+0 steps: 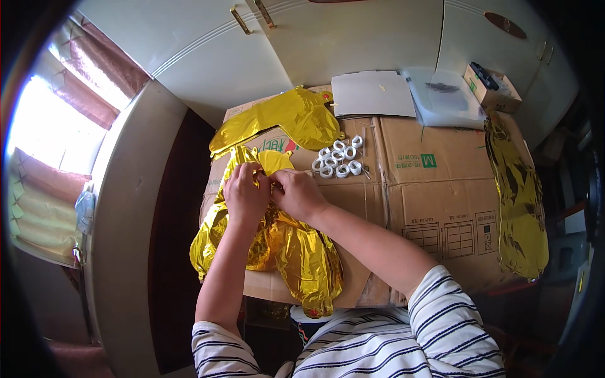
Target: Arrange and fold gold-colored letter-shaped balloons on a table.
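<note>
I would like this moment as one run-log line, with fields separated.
left hand: fingers bent at crumpled gold foil | right hand: fingertips meeting left's | nearby: white rolls, flat gold foil

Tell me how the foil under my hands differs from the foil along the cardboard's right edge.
The handled foil is bunched and spread broadly; the right foil lies in a long, narrow strip. Your fingers are on the handled foil, while none touch the right foil. Both are shiny gold.
</note>
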Motion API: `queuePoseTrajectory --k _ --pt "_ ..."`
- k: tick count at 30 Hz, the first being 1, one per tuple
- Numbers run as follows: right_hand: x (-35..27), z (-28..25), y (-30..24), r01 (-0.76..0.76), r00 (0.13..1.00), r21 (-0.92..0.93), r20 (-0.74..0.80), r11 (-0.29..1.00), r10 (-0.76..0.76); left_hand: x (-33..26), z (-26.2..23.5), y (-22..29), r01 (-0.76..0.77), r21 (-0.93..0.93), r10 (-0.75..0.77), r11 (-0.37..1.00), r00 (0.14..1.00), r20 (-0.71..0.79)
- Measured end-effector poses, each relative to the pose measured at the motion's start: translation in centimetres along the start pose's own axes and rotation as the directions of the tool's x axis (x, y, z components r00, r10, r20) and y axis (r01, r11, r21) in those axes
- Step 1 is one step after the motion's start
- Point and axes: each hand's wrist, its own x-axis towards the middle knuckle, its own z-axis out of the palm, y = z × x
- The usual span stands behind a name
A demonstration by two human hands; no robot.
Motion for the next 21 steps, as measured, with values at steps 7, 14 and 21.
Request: queuePoseTrajectory --k 7,14,21 --pt "-0.06 -0.31 -0.13 -0.022 0.999 -0.006 0.023 1.0 0.022 0.22 0.06 -0.23 0.014 -0.087 -0.012 0.996 1.0 0.018" --pt "0.03 -0.24 0.01 -0.027 1.0 -0.013 0.007 1.0 0.028 0.69 -0.16 -0.32 0.022 -0.109 -0.014 0.994 0.998 0.068" --pt "0.02 -0.27 0.19 -0.057 0.997 -0.032 0.045 0.998 0.058 1.03 0.45 -0.72 0.042 -0.073 -0.039 0.996 0.998 0.047"
